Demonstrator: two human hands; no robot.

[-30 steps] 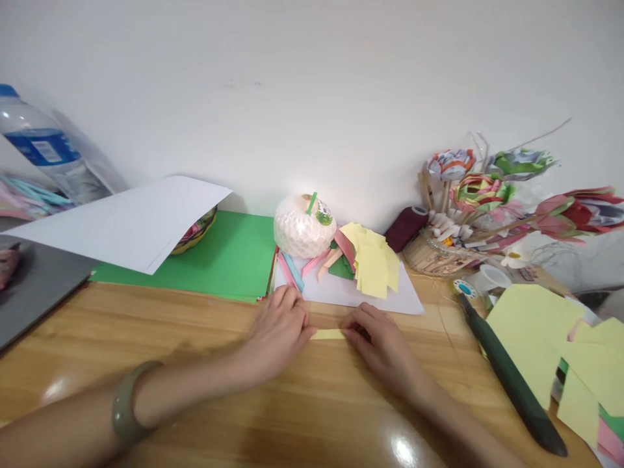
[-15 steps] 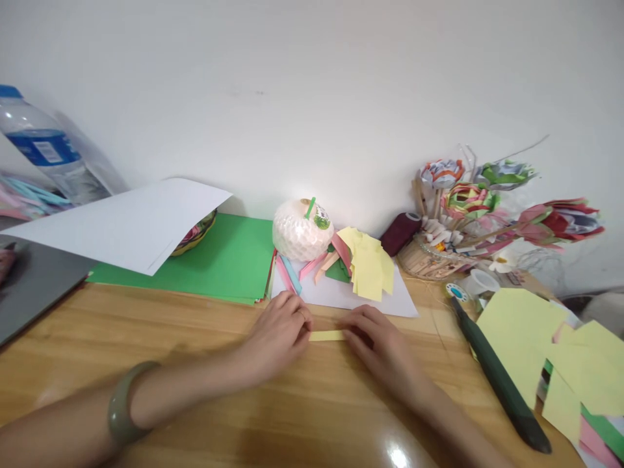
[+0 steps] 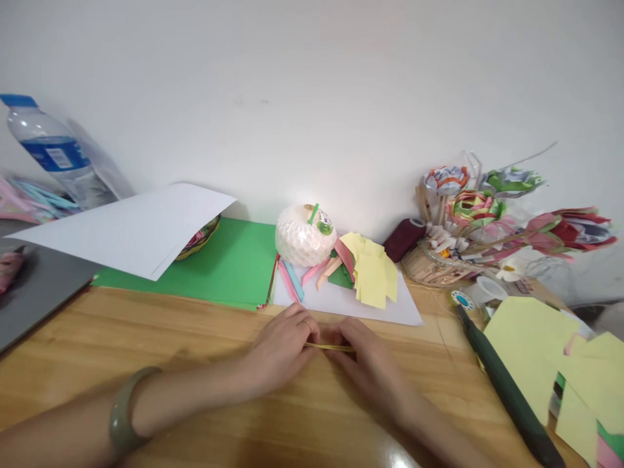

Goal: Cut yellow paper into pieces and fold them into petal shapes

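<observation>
Yellow paper strip (image 3: 324, 346): long axis left–right; left hand (image 3: 285, 346) and right hand (image 3: 369, 359), fingers curled nearly closed, pinch it.

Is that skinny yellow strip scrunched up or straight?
Straight where it shows: the yellow strip runs as a thin line from left hand to right hand.

the left forearm (image 3: 199, 396) slants in, bare, to a left hand (image 3: 285, 351) turned back up, its fingers bent over the thumb in a pinch. the right forearm (image 3: 433, 426) angles in from the other side, and the right hand (image 3: 369, 367) curls its fingers and thumb inward, slightly blurred, just beside the left.
</observation>
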